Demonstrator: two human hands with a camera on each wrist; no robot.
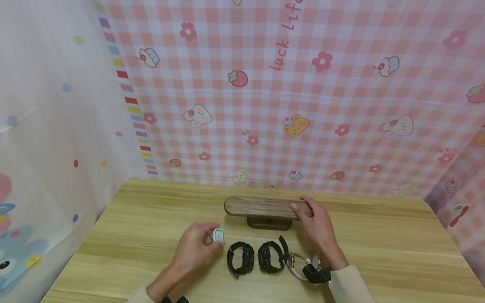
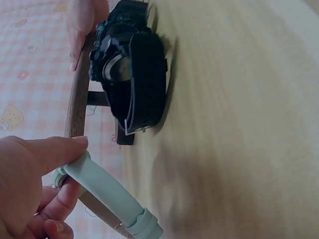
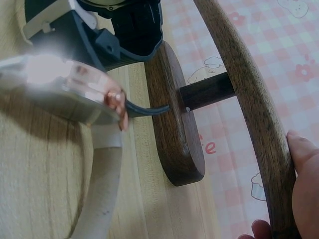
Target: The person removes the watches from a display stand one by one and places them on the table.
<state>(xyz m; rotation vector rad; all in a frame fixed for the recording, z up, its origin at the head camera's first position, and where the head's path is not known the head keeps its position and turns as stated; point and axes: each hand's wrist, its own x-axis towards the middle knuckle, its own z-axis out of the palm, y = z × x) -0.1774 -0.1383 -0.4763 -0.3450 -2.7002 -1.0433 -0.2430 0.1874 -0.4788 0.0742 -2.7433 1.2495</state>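
My left hand (image 1: 192,248) pinches a pale green watch (image 1: 218,235) between thumb and fingers, just above the table and left of the other watches. Its strap (image 2: 107,186) hangs down in a loop in the left wrist view. A dark wooden T-shaped watch stand (image 1: 260,208) stands upright near the back of the table, its bar bare. My right hand (image 1: 319,225) grips the right end of that bar, thumb on the near side. The fingers behind the bar are partly hidden.
Two black watches (image 1: 242,258) (image 1: 270,256) lie in front of the stand. Right of them, partly behind the right wrist's camera, is a rose-gold watch with a whitish strap (image 3: 102,184). A pink checked cloth (image 1: 270,102) hangs behind the wooden table (image 1: 136,256).
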